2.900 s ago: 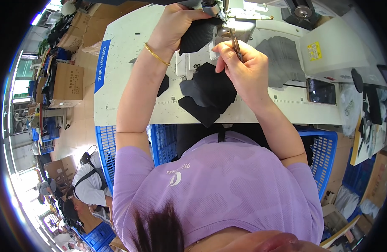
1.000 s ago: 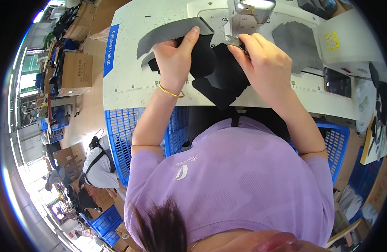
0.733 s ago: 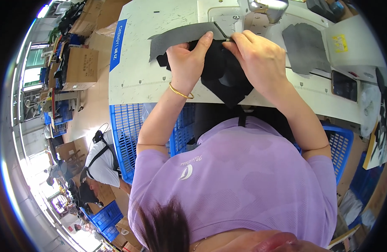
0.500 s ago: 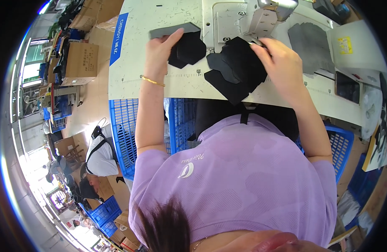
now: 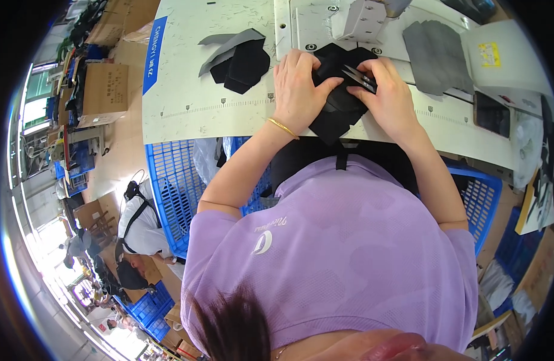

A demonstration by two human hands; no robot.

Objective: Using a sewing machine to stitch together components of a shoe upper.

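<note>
While it lies on the white desk [image 5: 229, 102], the black fabric piece [image 5: 340, 102] is pinched by both hands: left hand [image 5: 298, 90] closed on it, right hand [image 5: 391, 99] also gripping small metal snips [image 5: 358, 76]. More dark fabric pieces [image 5: 241, 57] lie left of the left hand.

Bright even workshop light; window glare lower left; fisheye-bent edges, dark corners.
</note>
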